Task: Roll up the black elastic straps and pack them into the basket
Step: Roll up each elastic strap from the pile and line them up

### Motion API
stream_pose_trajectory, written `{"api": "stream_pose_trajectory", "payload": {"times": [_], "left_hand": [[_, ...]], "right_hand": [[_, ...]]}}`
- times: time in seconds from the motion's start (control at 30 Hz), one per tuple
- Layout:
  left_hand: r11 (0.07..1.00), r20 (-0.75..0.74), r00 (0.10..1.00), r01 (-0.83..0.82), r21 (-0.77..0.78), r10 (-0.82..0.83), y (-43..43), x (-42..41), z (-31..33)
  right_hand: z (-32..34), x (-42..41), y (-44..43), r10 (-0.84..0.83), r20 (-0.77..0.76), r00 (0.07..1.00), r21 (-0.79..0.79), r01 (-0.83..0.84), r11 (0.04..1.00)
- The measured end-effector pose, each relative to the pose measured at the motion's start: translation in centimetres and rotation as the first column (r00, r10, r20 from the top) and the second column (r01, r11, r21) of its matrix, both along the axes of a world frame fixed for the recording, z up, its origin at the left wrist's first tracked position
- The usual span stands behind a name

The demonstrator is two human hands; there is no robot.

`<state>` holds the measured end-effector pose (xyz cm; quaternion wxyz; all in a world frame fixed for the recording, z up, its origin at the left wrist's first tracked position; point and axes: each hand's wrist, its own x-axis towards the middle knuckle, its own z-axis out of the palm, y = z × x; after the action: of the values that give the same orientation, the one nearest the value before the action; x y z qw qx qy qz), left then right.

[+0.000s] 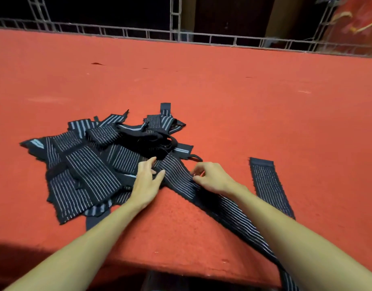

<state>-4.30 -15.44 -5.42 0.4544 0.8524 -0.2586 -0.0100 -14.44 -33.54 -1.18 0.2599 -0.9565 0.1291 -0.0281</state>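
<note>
Pretty much square one here, as far as anyone can tell. The pile of black elastic straps (pixel 92 162) is a loose, tangled heap on the red table (pixel 244 101), and nothing in it looks properly rolled; there's one chunky folded bit near the top, but it's hard to say whether that counts. One long strap (pixel 222 204) runs out of the pile toward the near right edge and droops over it, and that looks like the one being worked on. The left hand (pixel 147 181) is mostly open, fingers spread and relaxed, touching the strap where it leaves the heap without really gripping it. The right hand (pixel 210 177) has its fingers curled and seems to pinch the strap's far edge. A lone strap (pixel 269 185) lies flat off to the right, well apart from the rest. The basket isn't in view at all, so nothing shows as packed. Basically all the rolling and packing is left.
</note>
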Motion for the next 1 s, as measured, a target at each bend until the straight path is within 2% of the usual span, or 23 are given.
{"api": "stream_pose_trajectory", "payload": {"times": [0.13,0.27,0.37,0.47,0.67,0.73,0.87,1.0], "left_hand": [[0.997,-0.005,0.997,-0.073,-0.014,0.073,-0.4,0.8,-0.9],[0.99,-0.016,0.99,-0.139,0.012,0.139,-1.1,0.7,-0.8],[0.993,0.012,0.993,-0.119,-0.015,0.119,-1.1,0.6,-1.1],[0.999,0.023,0.999,-0.024,-0.027,0.025,-0.6,0.7,-1.2],[0.956,0.026,0.956,0.292,-0.035,-0.292,0.9,0.4,-0.6],[0.935,-0.027,0.939,0.339,-0.104,-0.343,0.9,-0.1,0.5],[0.936,-0.103,0.956,0.239,-0.257,-0.273,-0.2,-1.4,3.5],[0.889,-0.282,0.9,0.198,-0.413,-0.332,-2.5,-2.8,7.1]], "right_hand": [[-1.0,3.6,2.3,0.071,0.092,0.993,0.079,-0.078,0.994],[-3.2,5.6,3.4,0.01,0.142,0.99,0.146,-0.03,0.989],[-3.9,5.8,3.3,-0.065,0.161,0.985,0.209,0.031,0.977],[-3.8,5.7,3.1,-0.16,0.103,0.982,0.448,0.098,0.889],[-2.4,4.4,3.2,-0.185,0.092,0.978,0.426,0.13,0.895],[-1.4,3.6,3.1,-0.189,0.115,0.975,0.454,0.118,0.883],[1.3,1.3,1.7,-0.141,0.255,0.957,0.38,0.035,0.924],[5.3,-1.9,1.0,-0.161,0.297,0.941,0.521,-0.018,0.854]]}}
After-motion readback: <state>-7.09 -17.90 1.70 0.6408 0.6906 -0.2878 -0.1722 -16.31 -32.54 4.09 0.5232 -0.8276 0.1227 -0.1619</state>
